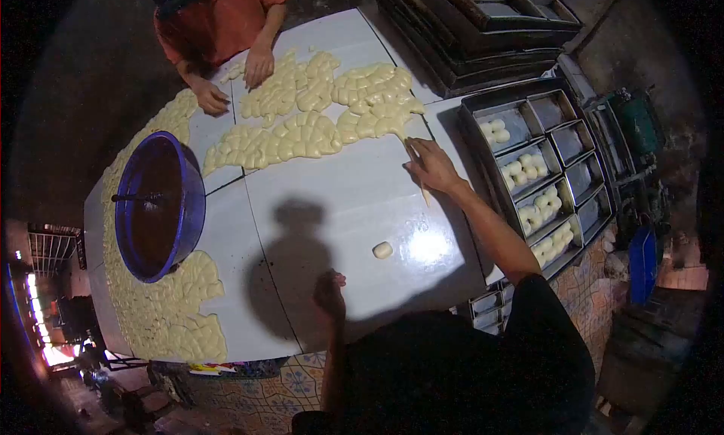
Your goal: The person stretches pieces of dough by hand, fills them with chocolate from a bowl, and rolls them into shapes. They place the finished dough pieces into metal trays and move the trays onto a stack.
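Observation:
My right hand (434,166) is closed around a thin tan stick (424,194), at the right end of the flattened dough pieces (377,118). The stick's upper end reaches the edge of that dough. Low over the near side of the white table (302,201), my left hand (329,295) is in shadow with its fingers curled in; what they may hold is hidden. A single small dough roll (382,250) lies on the tabletop to the right of my left hand, apart from both hands.
A purple basin (197,209) of brown liquid stands at left, with more dough (170,314) around it. At right is a divided metal pan (494,160) with dough balls in several compartments. Stacked dark pans (452,58) rise behind it. Across the table, a person in orange (230,24) handles dough.

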### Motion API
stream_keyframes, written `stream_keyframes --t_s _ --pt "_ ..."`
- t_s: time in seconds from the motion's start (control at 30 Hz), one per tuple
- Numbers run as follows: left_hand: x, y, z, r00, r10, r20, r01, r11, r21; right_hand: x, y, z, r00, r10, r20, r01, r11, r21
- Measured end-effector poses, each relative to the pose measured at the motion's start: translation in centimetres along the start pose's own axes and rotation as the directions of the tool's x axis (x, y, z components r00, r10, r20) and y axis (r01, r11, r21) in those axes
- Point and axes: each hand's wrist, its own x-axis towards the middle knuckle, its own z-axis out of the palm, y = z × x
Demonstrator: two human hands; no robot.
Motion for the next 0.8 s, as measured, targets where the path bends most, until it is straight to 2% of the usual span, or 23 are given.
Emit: stream_keyframes --t_s 0.07,0.1,0.13,0.23,0.27,0.3,0.33,0.37,0.4,0.43,0.5,0.53,0.6,0.63,0.67,0.7,0.77,0.8 --pt "0.0 -0.2 0.4 0.997 0.081 -0.018 -0.083 0.977 -0.195 0.5 -0.5 1.2 0.996 -0.055 -0.064 0.051 0.996 -0.067" --pt "-0.1 -0.2 0.5 0.998 0.067 -0.009 -0.068 0.987 -0.143 0.7 -0.6 1.7 0.992 -0.084 -0.094 0.074 0.992 -0.103" --pt "-0.2 0.0 0.3 0.999 0.051 0.000 -0.051 0.995 -0.087 0.8 -0.7 2.0 0.979 -0.136 -0.153 0.132 0.991 -0.033" --pt "0.0 0.8 0.1 0.999 0.018 0.027 -0.021 0.994 0.106 -0.3 -1.0 1.2 0.997 0.024 0.076 -0.035 0.988 0.149" --pt "-0.1 1.4 0.0 0.999 0.002 0.037 -0.008 0.984 0.176 -1.3 -1.6 0.5 0.997 0.016 0.077 -0.026 0.991 0.132" --pt "-0.3 2.0 -0.1 0.999 0.001 0.038 -0.009 0.978 0.208 -2.3 -1.7 0.1 0.988 0.069 0.140 -0.087 0.988 0.125" --pt "-0.2 2.6 -0.1 0.999 0.001 0.037 -0.010 0.971 0.240 -3.7 -1.2 -0.2 0.993 -0.058 0.105 0.046 0.992 0.119" --pt "-0.2 2.9 -0.1 0.999 0.002 0.036 -0.012 0.963 0.269 -5.1 -2.9 -1.8 0.987 0.042 0.152 -0.052 0.997 0.060" --pt "-0.1 2.7 -0.3 0.992 0.103 0.068 -0.120 0.926 0.357 -6.8 -4.5 -3.2 0.971 0.150 0.187 -0.165 0.984 0.069" --pt "-0.1 1.8 -0.4 0.997 0.063 0.037 -0.071 0.957 0.281 -9.2 -2.8 -1.9 0.975 0.154 0.161 -0.180 0.970 0.162" --pt "-0.4 0.7 0.0 1.000 -0.029 -0.001 0.029 0.992 0.123 -12.7 -3.9 -3.0 0.967 0.124 0.221 -0.166 0.969 0.183" --pt "-0.6 1.0 0.4 0.998 -0.048 -0.040 0.048 0.999 0.007 -13.0 -4.5 -3.1 0.991 0.102 0.092 -0.108 0.992 0.069" --pt "-0.5 -0.3 0.6 0.996 -0.083 -0.034 0.082 0.996 -0.027 -13.8 -6.5 -2.5 0.989 0.013 -0.144 -0.038 0.985 -0.169" --pt "-0.5 -1.0 0.2 0.995 -0.099 -0.032 0.098 0.995 -0.038 -13.4 -7.1 -2.8 0.993 -0.026 -0.114 -0.003 0.968 -0.249" --pt "-0.2 -0.1 -0.4 0.999 0.022 0.023 -0.026 0.979 0.201 -13.4 -5.9 -1.2 0.988 0.023 -0.150 -0.055 0.974 -0.218" --pt "-0.4 1.1 -0.7 1.000 0.007 0.024 -0.011 0.988 0.155 -13.6 -4.7 0.8 0.979 0.075 -0.189 -0.110 0.977 -0.184" --pt "-0.2 2.9 0.0 1.000 -0.002 0.016 0.001 0.999 0.037 -12.6 -4.3 0.9 0.970 0.165 -0.177 -0.162 0.986 0.032" --pt "-0.5 2.3 0.1 0.997 0.071 0.019 -0.072 0.997 0.016 -12.3 -4.7 0.8 0.965 0.228 -0.132 -0.206 0.965 0.164"
